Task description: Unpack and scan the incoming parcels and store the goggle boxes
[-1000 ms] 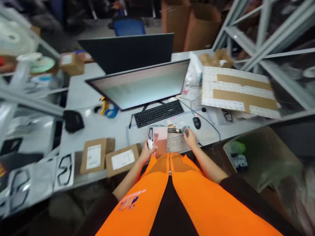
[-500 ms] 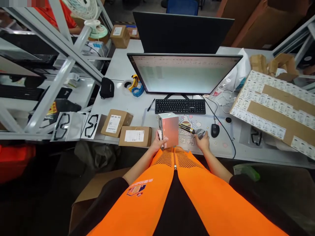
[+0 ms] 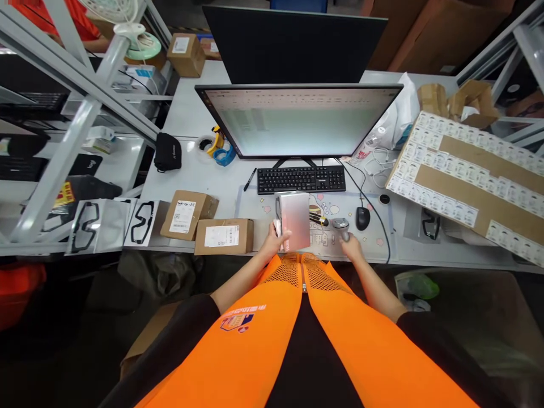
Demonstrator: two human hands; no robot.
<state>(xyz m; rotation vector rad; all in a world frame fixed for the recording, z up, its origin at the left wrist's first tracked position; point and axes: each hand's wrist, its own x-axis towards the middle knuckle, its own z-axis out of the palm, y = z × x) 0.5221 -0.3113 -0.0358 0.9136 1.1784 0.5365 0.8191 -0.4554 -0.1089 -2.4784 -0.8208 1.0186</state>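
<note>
My left hand point(image 3: 273, 243) is closed around the lower left side of a pink box point(image 3: 296, 224) with a pale top edge. The box is held at the front edge of the desk, before the keyboard point(image 3: 301, 179). A grey handheld barcode scanner point(image 3: 340, 224) is in my right hand point(image 3: 351, 248), whose fingers wrap its handle. The scanner's head points up and away from me. Between box and scanner lie yellow-and-black utility knives point(image 3: 318, 219) on the printed desk mat point(image 3: 374, 232). The black mouse point(image 3: 362, 218) is to the right of the scanner.
Brown parcels point(image 3: 224, 236) with white labels sit left of the box. A monitor point(image 3: 301, 122) stands behind the keyboard. Tape rolls point(image 3: 224, 156), a black pouch point(image 3: 168, 152) and a pen point(image 3: 250, 179) are on the left. A large label-covered cardboard point(image 3: 467, 175) spans the right side.
My right hand has brought the scanner upright, so its head now shows clearly. The pink box has tipped slightly in my left hand. The whole view has shifted a little.
</note>
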